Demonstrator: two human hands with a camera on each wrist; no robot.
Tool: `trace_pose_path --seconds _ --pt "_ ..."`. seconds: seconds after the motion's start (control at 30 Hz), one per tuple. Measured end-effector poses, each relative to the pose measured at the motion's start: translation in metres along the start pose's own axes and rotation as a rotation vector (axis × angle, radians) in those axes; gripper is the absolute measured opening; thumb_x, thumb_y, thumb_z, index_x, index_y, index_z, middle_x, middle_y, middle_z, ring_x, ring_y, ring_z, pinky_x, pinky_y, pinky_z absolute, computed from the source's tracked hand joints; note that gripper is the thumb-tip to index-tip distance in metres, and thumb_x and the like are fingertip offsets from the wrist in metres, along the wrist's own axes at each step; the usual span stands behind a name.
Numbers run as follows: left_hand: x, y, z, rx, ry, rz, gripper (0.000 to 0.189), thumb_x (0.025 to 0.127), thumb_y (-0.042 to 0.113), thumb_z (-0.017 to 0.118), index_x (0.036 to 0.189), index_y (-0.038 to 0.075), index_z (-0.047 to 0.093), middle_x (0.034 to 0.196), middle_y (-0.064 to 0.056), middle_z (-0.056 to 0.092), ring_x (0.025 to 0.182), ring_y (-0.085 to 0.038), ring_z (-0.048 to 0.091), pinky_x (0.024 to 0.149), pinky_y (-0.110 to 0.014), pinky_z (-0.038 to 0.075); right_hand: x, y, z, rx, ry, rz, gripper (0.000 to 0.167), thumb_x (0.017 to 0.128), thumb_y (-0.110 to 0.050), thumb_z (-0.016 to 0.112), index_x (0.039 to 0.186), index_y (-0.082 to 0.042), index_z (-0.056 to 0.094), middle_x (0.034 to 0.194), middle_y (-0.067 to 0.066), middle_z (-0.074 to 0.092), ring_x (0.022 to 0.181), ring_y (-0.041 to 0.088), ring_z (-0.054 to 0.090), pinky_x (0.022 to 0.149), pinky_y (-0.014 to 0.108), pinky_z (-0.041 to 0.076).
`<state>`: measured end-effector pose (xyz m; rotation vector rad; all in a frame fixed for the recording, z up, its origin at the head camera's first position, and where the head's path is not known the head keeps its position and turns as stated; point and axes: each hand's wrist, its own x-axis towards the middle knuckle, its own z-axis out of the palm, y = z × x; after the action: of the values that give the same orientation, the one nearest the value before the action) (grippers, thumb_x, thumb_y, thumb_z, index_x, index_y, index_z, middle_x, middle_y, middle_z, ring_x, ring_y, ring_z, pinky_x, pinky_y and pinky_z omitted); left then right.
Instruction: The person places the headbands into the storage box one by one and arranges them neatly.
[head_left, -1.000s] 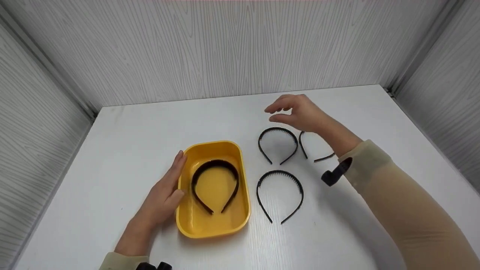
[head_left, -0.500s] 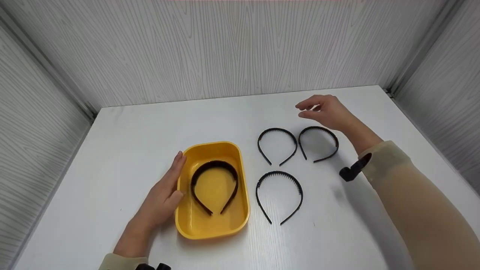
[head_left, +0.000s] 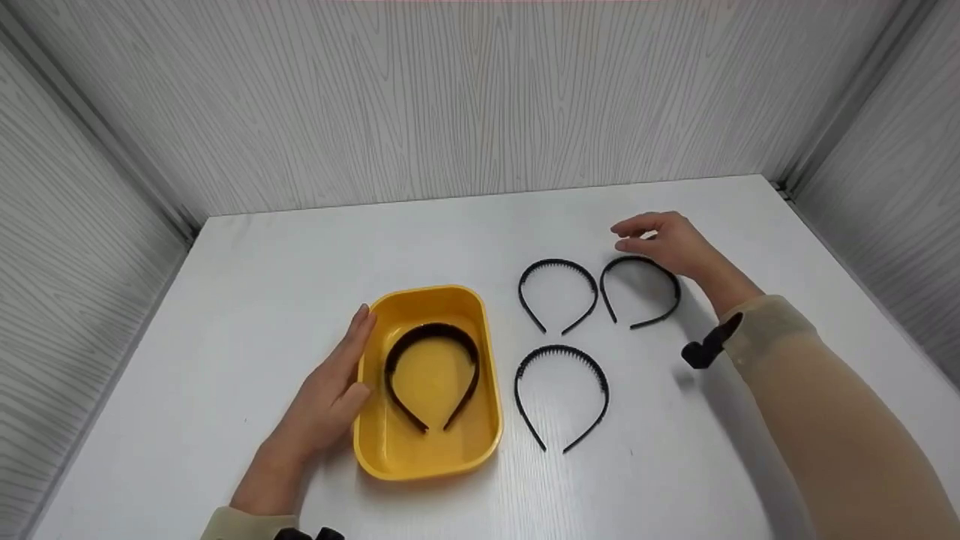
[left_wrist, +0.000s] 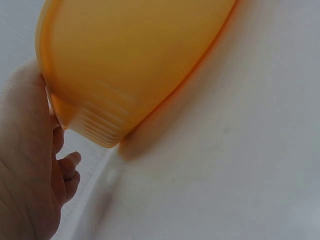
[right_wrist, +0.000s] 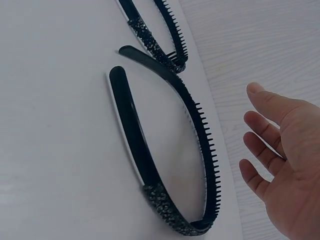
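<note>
My left hand [head_left: 330,390] rests along the left side of a yellow plastic tray [head_left: 491,397], fingers straight against its outer wall and thumb at the rim. Inside that tray lies a black headband [head_left: 433,328]. Over the far end of a toothed black headband [head_left: 679,289], at the back right, my right hand [head_left: 660,238] hovers with thumb and fingers apart. The right wrist view shows the same headband [right_wrist: 132,130], with a glittery dark section, left of the hand [right_wrist: 285,145]; nothing is between the fingers. The left wrist view has the tray's outer wall [left_wrist: 125,60].
Two more black toothed headbands lie on the white table [head_left: 247,300]: one, the back headband [head_left: 556,262], close beside the right-hand one, and a front headband [head_left: 562,349] nearer me. Grey wood-grain panels [head_left: 465,97] stand behind and on both sides.
My right hand has moved right, from above the back middle headband to the right-hand one, and lowered toward it. My left hand and the tray have stayed put.
</note>
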<state>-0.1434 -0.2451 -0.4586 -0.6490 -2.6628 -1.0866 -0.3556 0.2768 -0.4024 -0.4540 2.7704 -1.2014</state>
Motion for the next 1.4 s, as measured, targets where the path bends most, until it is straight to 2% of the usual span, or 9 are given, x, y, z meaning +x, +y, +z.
trace_pose_path --seconds 0.13,0.3,0.6,0.77,0.87,1.07,1.4 --pt "0.000 0.000 0.000 0.002 -0.008 -0.011 0.086 0.090 0.008 0.046 0.171 0.017 0.020 0.178 -0.003 0.016 0.162 -0.015 0.018 0.126 -0.019 0.011 0.001 0.008 0.002 -0.023 -0.018 0.039 0.044 0.101 -0.034 0.073 0.138 -0.010 0.072 0.140 0.010 0.067 0.129 0.027 0.056 0.103 0.048 0.045" --pt "0.000 0.001 -0.001 0.001 -0.013 -0.025 0.086 0.090 0.008 0.046 0.172 0.019 0.019 0.178 0.000 0.014 0.162 -0.014 0.017 0.126 -0.018 0.010 0.001 0.016 0.004 -0.044 -0.050 0.071 0.044 0.101 -0.035 0.072 0.139 -0.012 0.072 0.143 0.012 0.065 0.136 0.029 0.053 0.111 0.051 0.040" --pt "0.000 0.001 -0.001 0.003 -0.018 -0.027 0.086 0.091 0.008 0.046 0.172 0.017 0.019 0.178 0.003 0.013 0.161 -0.015 0.018 0.125 -0.018 0.010 0.003 0.025 0.007 0.022 -0.100 0.125 0.044 0.100 -0.033 0.074 0.140 -0.015 0.072 0.145 0.010 0.065 0.141 0.027 0.051 0.114 0.047 0.040" --pt "-0.001 0.000 0.000 0.008 -0.006 -0.011 0.086 0.090 0.007 0.046 0.171 0.016 0.020 0.178 0.001 0.014 0.161 -0.016 0.019 0.125 -0.018 0.011 0.004 0.025 0.009 0.049 -0.131 0.139 0.044 0.100 -0.031 0.075 0.139 -0.013 0.072 0.146 0.010 0.065 0.142 0.028 0.050 0.115 0.047 0.039" --pt "0.000 0.000 0.000 0.011 -0.001 -0.003 0.085 0.090 0.007 0.047 0.171 0.015 0.021 0.178 -0.001 0.015 0.161 -0.016 0.020 0.125 -0.018 0.011 0.003 0.026 0.009 0.052 -0.135 0.147 0.043 0.100 -0.030 0.075 0.139 -0.012 0.072 0.146 0.010 0.065 0.141 0.027 0.050 0.111 0.044 0.040" --pt "0.000 0.002 0.000 0.009 0.002 0.005 0.085 0.090 0.007 0.048 0.171 0.014 0.021 0.177 -0.005 0.017 0.161 -0.017 0.019 0.126 -0.018 0.011 0.002 0.029 0.007 0.040 -0.125 0.181 0.041 0.099 -0.032 0.076 0.138 -0.017 0.074 0.144 0.006 0.066 0.129 0.020 0.054 0.095 0.037 0.045" --pt "0.000 0.003 0.001 0.004 -0.002 -0.008 0.086 0.090 0.006 0.047 0.171 0.015 0.021 0.177 -0.005 0.017 0.161 -0.018 0.020 0.125 -0.017 0.011 0.001 0.033 0.008 0.026 -0.116 0.174 0.036 0.099 -0.031 0.076 0.133 -0.018 0.077 0.142 0.006 0.067 0.126 0.021 0.054 0.093 0.035 0.045"
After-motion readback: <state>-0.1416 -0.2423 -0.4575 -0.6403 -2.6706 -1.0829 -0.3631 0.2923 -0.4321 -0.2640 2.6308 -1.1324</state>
